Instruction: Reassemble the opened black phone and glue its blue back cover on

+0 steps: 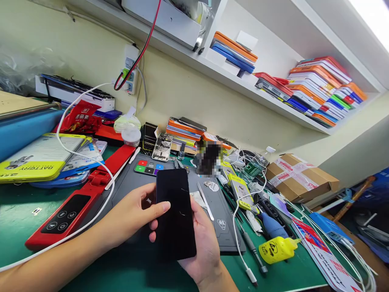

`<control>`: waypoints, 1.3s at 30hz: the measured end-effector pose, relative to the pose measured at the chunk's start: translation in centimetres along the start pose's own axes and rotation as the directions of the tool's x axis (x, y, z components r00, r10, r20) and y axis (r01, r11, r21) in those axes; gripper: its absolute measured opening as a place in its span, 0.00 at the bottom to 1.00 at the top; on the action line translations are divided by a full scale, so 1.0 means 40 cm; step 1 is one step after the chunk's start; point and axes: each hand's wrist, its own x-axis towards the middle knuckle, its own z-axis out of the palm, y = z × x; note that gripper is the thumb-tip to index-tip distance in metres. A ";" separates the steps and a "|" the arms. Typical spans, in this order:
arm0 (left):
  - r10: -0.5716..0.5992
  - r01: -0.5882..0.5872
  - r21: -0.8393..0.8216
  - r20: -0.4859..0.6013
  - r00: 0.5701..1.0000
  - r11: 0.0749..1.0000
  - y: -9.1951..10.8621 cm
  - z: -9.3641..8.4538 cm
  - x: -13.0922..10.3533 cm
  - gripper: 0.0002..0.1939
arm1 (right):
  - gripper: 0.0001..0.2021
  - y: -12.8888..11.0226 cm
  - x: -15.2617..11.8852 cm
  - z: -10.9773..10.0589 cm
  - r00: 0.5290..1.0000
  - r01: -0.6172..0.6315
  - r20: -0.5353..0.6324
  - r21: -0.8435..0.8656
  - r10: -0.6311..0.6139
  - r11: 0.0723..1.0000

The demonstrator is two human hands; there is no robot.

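Note:
A black smartphone (pixel 174 227) with a dark screen is held upright over the near edge of the grey work mat (pixel 124 194). My left hand (pixel 142 213) grips its left side, thumb on the glass and fingers curled behind. Along the lower right edge, my right hand (pixel 205 243) supports the phone from behind and the side. White tweezers (pixel 206 201) lie on the mat just right of the phone. Beyond its top edge sits a small tray with coloured squares (pixel 148 167), beside an opened phone housing (pixel 162 147).
A red folding lamp (pixel 65 217) and yellow battery packages (pixel 45 158) lie left. On the right are a screwdriver (pixel 253 249), a yellow bottle (pixel 278 248), a white cable (pixel 235 227) and a cardboard box (pixel 299 176). A shelf of boxes (pixel 313 89) hangs above.

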 end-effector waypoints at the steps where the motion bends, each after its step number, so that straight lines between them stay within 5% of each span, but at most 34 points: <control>1: -0.005 0.005 -0.003 0.009 1.000 1.000 0.000 -0.001 0.000 0.21 | 0.31 0.000 0.000 -0.001 1.000 -0.008 0.009 0.009 0.008 1.000; 10: -0.098 0.097 0.010 0.063 0.993 0.995 -0.025 -0.018 0.016 0.26 | 0.37 0.017 0.005 -0.022 0.996 -0.084 0.045 0.089 0.080 0.993; 19: -0.184 0.180 0.051 0.070 0.980 0.982 -0.024 -0.014 0.012 0.33 | 0.42 0.034 0.005 -0.036 0.995 -0.023 0.097 0.038 0.019 0.999; 39: -0.203 0.205 -0.017 0.081 0.976 0.979 -0.016 -0.011 0.001 0.30 | 0.41 0.032 0.001 -0.035 0.993 -0.058 0.103 0.008 0.057 0.998</control>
